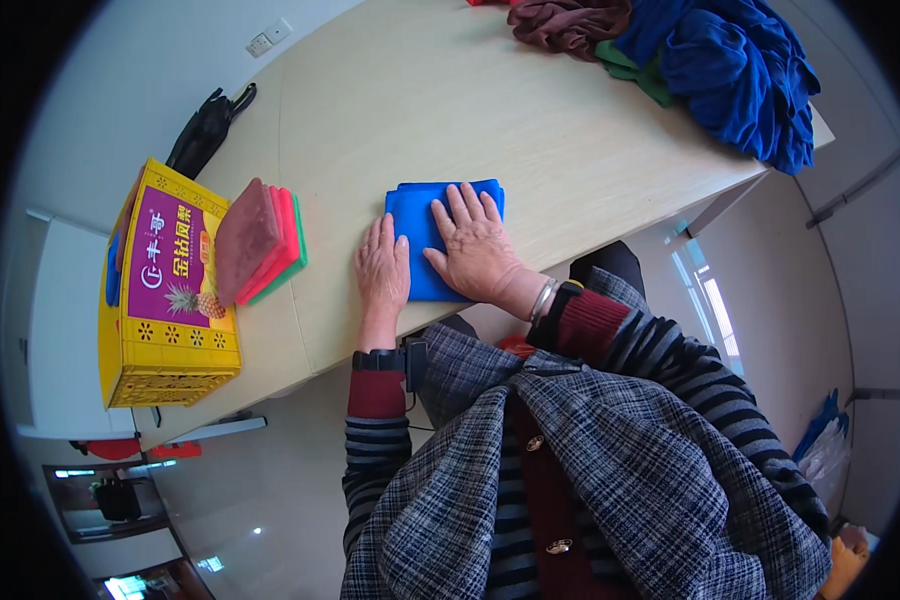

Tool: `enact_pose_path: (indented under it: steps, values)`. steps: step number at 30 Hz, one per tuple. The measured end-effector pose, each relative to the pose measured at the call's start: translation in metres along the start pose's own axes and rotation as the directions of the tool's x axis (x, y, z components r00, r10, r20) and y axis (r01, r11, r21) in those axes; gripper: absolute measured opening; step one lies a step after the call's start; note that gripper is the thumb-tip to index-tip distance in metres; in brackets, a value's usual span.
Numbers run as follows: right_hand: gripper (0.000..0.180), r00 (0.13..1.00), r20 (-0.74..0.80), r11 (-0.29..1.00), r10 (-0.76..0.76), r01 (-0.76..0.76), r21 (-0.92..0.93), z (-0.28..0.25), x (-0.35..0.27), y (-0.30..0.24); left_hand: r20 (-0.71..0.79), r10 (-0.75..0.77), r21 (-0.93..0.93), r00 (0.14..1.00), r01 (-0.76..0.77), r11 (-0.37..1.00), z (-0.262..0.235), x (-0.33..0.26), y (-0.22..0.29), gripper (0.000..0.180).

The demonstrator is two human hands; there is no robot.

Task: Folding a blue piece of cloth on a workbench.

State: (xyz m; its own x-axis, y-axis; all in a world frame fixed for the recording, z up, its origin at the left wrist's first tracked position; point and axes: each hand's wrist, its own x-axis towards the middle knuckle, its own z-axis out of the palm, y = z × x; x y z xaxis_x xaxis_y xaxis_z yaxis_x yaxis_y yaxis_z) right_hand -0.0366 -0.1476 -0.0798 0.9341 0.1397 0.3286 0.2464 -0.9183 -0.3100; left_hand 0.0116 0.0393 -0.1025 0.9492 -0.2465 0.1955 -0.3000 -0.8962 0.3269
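A blue cloth (422, 212), folded into a neat rectangle, lies on the table near its front edge. My right hand (472, 245) rests flat on top of it, fingers spread and pointing away from me. Along the cloth's left edge lies my left hand (381, 268), its fingers stretched out and its thumb at the cloth's side. Neither hand grips anything. To the left, a stack of folded cloths in brownish red (247, 240), bright red and green leans against a yellow crate.
The yellow plastic crate (175, 365) with a purple panel stands at the table's left end. Behind it lies a black bag or pouch (206, 130). Crumpled blue cloth (735, 75), with brown (570, 25) and green pieces, is heaped at the far right. The pale wooden table (400, 100) spans between.
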Motion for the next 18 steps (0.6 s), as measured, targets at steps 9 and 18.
enact_pose_path:
  steps: [9, 18]
  values:
    - [0.073, 1.000, -0.006, 0.999, 0.022, -0.021, 0.036, -0.014, -0.023, 0.018, -0.104, -0.123, 0.140, 0.987, 0.137, 0.981, -0.005, -0.003, -0.003, 0.051]
    - [0.071, 0.998, 0.014, 0.998, -0.054, 0.054, 0.017, -0.014, -0.030, 0.020, -0.352, 0.278, -0.309, 0.894, -0.392, 0.867, -0.078, -0.030, 0.085, 0.023]
